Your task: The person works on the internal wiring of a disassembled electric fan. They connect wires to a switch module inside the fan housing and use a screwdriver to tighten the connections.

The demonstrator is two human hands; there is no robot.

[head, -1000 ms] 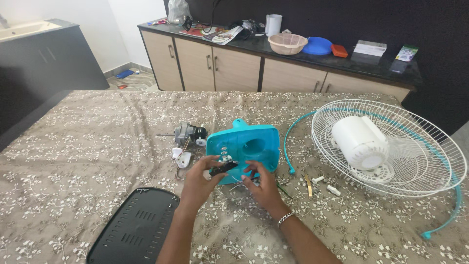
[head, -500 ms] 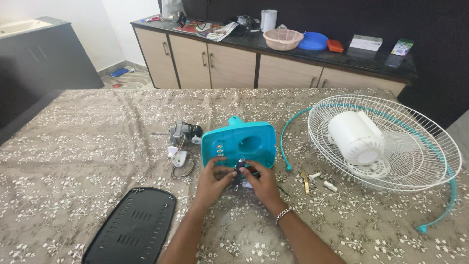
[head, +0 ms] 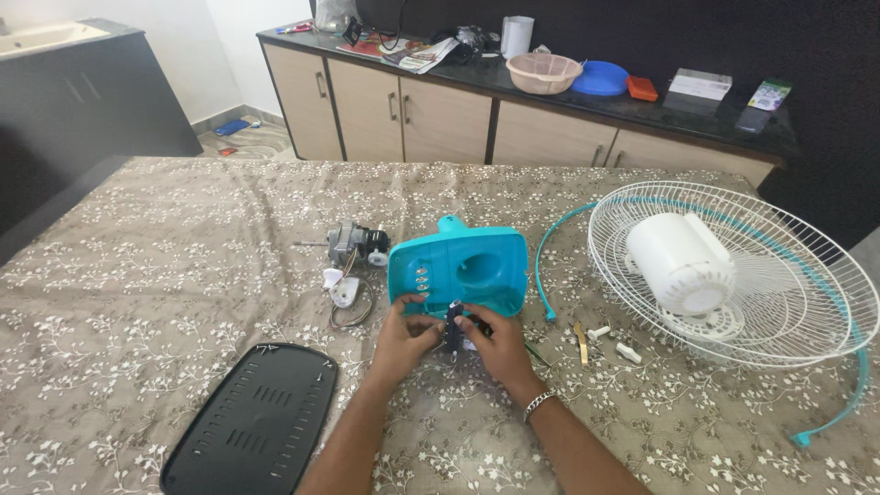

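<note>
A teal plastic fan housing [head: 463,268] lies on the patterned tablecloth [head: 165,238]. Just in front of its near edge, my left hand [head: 403,335] and my right hand [head: 495,341] pinch a small dark switch part [head: 453,328] between their fingertips. A steel bracelet [head: 539,401] sits on my right wrist. Left of the housing lie a small fan motor [head: 353,244] and a white part with wires [head: 345,293].
A black vented base plate [head: 252,420] lies at the near left. A white wire fan guard [head: 733,275] with a white motor cover [head: 680,261] sits at the right, white screws [head: 614,341] beside it. A cabinet counter [head: 513,101] stands behind.
The view has shifted slightly. Both hands stay at the housing's near edge and have closed in together on the small dark part.
</note>
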